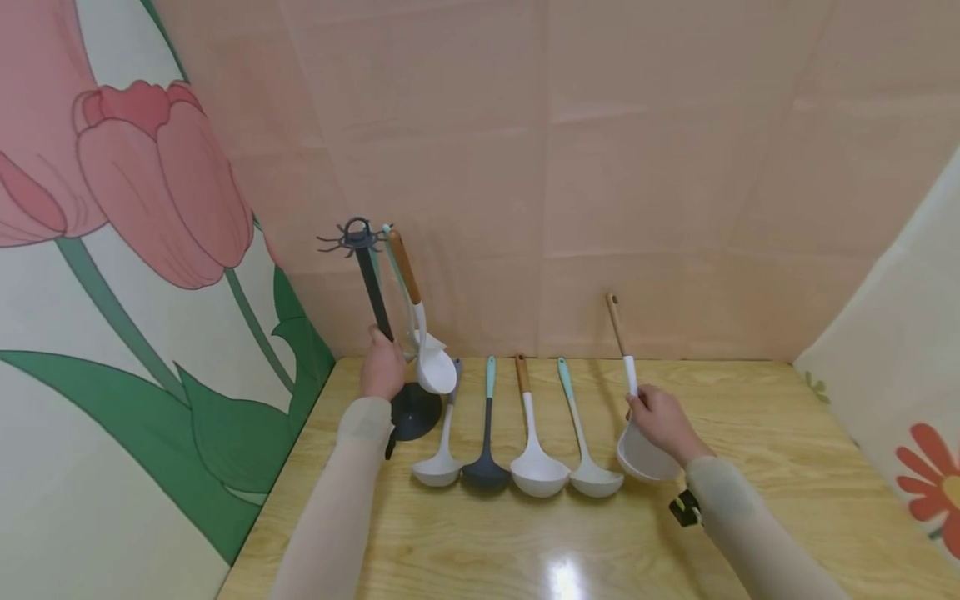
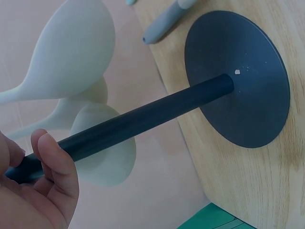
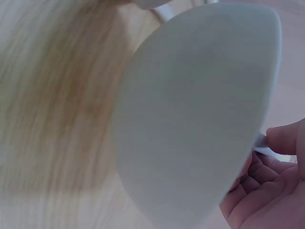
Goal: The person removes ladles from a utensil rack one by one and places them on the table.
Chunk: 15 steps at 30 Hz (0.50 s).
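My left hand [image 1: 382, 367] grips the black pole of a utensil stand [image 1: 372, 287], fingers and thumb wrapped round it in the left wrist view. From the stand's hooked top hangs a white ladle [image 1: 437, 368] with a brown handle; more pale utensils hang behind, partly hidden. At the right, my right hand [image 1: 663, 421] holds another white ladle [image 1: 643, 457] by its lower handle, the brown end pointing up. Its pale bowl [image 3: 195, 114] fills much of the right wrist view and hides part of the fingers. The stand's round black base [image 2: 243, 81] is on the table.
Several ladles lie in a row on the wooden table [image 1: 480, 542]: a grey-handled one [image 1: 437, 472], a dark one [image 1: 486, 475], a white one with brown handle [image 1: 540, 475] and a teal-handled pale one [image 1: 597, 481]. A pink wall covering [image 1: 637, 167] rises behind.
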Tool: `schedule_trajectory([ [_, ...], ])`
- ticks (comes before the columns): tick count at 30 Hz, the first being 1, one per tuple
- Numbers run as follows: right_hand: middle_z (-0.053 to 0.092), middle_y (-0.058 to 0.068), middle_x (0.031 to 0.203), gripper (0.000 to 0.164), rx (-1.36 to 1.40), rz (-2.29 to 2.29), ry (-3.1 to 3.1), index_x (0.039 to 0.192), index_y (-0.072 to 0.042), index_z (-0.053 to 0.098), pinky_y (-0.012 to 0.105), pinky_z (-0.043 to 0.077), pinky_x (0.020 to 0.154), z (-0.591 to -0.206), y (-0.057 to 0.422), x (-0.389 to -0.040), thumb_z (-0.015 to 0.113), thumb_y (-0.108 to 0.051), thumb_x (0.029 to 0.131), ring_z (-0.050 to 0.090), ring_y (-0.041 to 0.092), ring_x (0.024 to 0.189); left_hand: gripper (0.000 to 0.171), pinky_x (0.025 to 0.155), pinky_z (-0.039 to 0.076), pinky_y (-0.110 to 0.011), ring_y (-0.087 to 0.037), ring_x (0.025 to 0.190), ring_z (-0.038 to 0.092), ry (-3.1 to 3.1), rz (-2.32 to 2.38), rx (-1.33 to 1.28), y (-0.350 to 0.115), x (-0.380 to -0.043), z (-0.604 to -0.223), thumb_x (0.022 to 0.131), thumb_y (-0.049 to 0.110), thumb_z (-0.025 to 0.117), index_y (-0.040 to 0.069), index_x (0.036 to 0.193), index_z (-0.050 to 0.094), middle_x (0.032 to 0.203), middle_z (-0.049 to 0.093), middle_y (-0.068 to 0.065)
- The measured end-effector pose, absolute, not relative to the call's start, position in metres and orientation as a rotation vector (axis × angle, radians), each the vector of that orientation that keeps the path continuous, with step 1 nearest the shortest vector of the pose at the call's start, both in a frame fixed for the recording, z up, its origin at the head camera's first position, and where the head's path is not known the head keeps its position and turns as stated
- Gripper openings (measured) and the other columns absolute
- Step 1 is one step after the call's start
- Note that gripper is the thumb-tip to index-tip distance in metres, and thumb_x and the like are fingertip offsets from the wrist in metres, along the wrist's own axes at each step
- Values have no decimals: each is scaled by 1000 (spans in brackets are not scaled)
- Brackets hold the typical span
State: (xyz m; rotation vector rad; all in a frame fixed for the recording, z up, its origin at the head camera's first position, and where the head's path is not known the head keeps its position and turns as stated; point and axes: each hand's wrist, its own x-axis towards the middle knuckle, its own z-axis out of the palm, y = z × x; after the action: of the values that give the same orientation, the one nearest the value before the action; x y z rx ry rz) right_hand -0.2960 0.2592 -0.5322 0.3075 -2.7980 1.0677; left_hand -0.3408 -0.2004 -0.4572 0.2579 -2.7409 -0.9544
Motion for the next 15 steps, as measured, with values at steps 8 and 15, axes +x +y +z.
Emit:
schedule_trajectory([
  [8, 67, 8, 75, 21, 304, 1056, -2931, 92, 7, 63, 33, 45, 60, -542, 262, -289, 50, -8, 100, 58, 17, 65, 63, 80, 55, -45, -33, 86, 66, -2762, -977, 290, -198, -339, -453, 109, 26, 40, -3, 154, 8, 99, 64, -21],
  [15, 62, 8, 76, 26, 217, 1127, -3091, 98, 9, 60, 33, 44, 56, -549, 261, -290, 45, -13, 102, 55, 19, 64, 62, 78, 56, -44, -32, 84, 67, -2763, -978, 288, -198, -339, -453, 109, 25, 40, -4, 154, 8, 96, 64, -20],
])
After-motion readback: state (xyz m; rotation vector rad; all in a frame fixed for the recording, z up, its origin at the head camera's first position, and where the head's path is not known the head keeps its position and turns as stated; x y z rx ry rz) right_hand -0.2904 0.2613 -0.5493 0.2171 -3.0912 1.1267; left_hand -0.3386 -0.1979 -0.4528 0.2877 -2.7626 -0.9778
